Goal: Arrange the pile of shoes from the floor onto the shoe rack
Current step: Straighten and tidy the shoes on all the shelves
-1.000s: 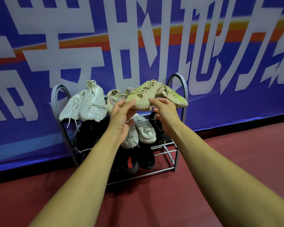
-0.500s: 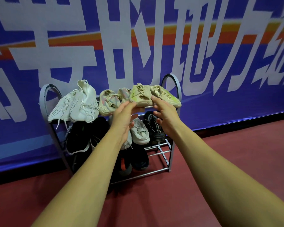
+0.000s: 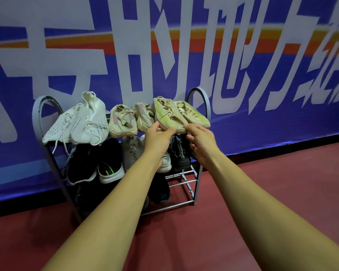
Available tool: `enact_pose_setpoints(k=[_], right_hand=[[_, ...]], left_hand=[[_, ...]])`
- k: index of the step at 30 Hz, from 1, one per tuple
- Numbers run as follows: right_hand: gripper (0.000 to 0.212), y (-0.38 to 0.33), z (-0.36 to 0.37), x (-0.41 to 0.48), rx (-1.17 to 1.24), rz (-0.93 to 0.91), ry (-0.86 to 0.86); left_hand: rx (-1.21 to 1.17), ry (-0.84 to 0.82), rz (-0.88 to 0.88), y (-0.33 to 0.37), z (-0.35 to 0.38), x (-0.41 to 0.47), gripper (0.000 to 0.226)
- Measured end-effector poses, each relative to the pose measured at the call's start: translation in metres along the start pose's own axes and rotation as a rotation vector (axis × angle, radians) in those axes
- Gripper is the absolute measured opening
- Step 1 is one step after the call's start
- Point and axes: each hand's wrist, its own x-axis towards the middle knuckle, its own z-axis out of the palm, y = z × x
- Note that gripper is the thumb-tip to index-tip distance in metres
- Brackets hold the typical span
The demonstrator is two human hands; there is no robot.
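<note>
A grey metal shoe rack (image 3: pixel 205 98) stands against the wall. On the right of its top shelf lies a beige shoe with yellow-green sides (image 3: pixel 164 114), next to its twin (image 3: pixel 195 114). My left hand (image 3: pixel 157 141) pinches the heel of that shoe between thumb and fingers. My right hand (image 3: pixel 202 141) touches the heel's right edge with a fingertip, its other fingers loosely curled below. Also on the top shelf are a white pair (image 3: pixel 86 124) and a beige-pink pair (image 3: pixel 123 122).
The middle shelf holds black shoes with a green stripe (image 3: pixel 106 167), a grey shoe (image 3: pixel 131 151), a white shoe (image 3: pixel 165 165) and a black lettered shoe (image 3: pixel 181 153). Dark shoes (image 3: pixel 160 192) sit lower down. Red floor (image 3: pixel 243 212) lies in front, a blue banner (image 3: pixel 272 85) behind.
Both hands lowered the beige yellow-green shoe from the air onto the top shelf beside its twin. My right hand has slipped down to the heel's edge.
</note>
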Motion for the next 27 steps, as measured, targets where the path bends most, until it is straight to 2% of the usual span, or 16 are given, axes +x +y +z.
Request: enact_pose_setpoints(k=[2,4,6,8,11,13,18,27], right_hand=[[0.031,0.004,0.001,0.002,0.010,0.003,0.014],[0.033,0.006,0.003,0.004,0.046,-0.005,0.017],[0.022,0.006,0.002,0.006,0.080,-0.026,0.000],[0.012,0.007,0.001,0.011,0.068,-0.056,-0.024],[0.036,0.010,0.002,0.014,-0.003,-0.060,-0.008],[0.043,0.014,0.002,0.015,-0.031,-0.052,0.003],[0.030,0.015,0.002,0.017,-0.031,-0.102,0.017],[0.033,0.016,0.017,0.037,-0.043,-0.128,0.176]], left_hand=[[0.012,0.014,0.002,-0.005,0.002,0.006,0.026],[0.028,0.036,0.010,-0.008,0.005,0.010,0.042],[-0.003,0.072,0.017,-0.008,0.010,0.011,0.051],[-0.027,0.127,0.016,-0.008,0.018,0.009,0.046],[-0.090,0.185,-0.007,-0.011,0.028,0.008,0.051],[-0.104,0.202,-0.015,-0.010,0.032,0.010,0.056],[-0.072,0.149,-0.031,-0.015,0.034,0.019,0.064],[0.044,-0.015,-0.086,-0.012,0.012,0.024,0.063]])
